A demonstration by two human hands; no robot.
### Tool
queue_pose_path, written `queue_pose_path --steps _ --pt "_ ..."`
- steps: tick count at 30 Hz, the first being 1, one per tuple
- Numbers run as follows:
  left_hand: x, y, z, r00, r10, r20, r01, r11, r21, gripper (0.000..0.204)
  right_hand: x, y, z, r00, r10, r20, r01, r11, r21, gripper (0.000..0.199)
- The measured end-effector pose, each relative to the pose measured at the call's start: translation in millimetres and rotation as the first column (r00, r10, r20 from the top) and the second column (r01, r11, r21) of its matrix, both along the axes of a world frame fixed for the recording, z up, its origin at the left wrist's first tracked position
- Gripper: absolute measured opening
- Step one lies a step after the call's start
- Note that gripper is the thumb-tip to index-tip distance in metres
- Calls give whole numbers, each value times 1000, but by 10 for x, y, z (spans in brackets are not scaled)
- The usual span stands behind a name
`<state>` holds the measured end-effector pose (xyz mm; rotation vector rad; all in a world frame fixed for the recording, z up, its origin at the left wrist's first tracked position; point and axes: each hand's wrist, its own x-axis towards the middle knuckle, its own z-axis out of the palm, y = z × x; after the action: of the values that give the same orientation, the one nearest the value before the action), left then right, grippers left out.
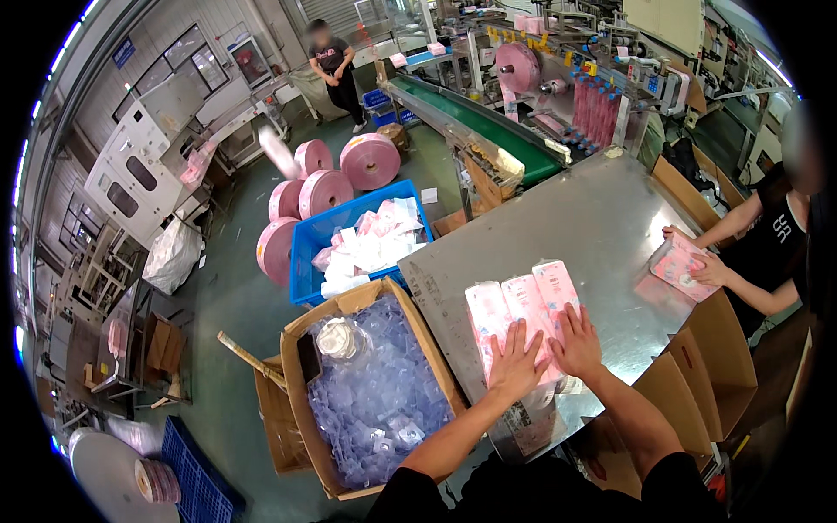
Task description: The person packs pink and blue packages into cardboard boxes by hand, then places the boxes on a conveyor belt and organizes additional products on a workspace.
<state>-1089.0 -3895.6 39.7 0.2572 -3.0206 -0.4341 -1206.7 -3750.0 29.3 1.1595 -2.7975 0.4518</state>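
Three pink-and-white plastic-wrapped packs, apparently of tissues, lie side by side on the metal table (610,218). On the near part of the left pack (488,309) and the middle pack (525,301) rests my left hand (516,362), fingers spread. My right hand (575,344) lies flat with stretched fingers over the near end of the right pack (555,283). Neither hand is wrapped round anything. Across the table to the right, a co-worker's two hands (711,266) hold another pink pack (678,263) against the tabletop.
Left of the table stand a cardboard box (292,410) of clear bluish plastic pieces and a blue crate (305,244) of pink and white packs. Beyond are large pink rolls (370,161) and a green conveyor (471,122). Open cartons (724,357) sit at the right.
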Motion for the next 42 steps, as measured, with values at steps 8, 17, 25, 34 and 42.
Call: queue_pose_path --steps 8,17,25,34,42 --pt "-29 13 33 1000 -3 13 3 1000 9 63 -15 29 27 999 12 -30 -13 1000 -22 64" --pt "-21 3 54 1000 -6 2 6 1000 -20 64 -2 9 52 999 9 -50 -11 1000 -28 64" --pt "-16 2 30 1000 -5 9 6 1000 -26 63 20 9 67 1000 -6 -17 6 1000 -10 63" --pt "-73 18 -5 999 -8 49 8 1000 -4 65 -3 31 9 997 -26 -69 25 1000 -18 62" --pt "-67 41 46 998 -19 57 20 1000 -5 65 -6 63 19 999 -22 -43 22 1000 1 62"
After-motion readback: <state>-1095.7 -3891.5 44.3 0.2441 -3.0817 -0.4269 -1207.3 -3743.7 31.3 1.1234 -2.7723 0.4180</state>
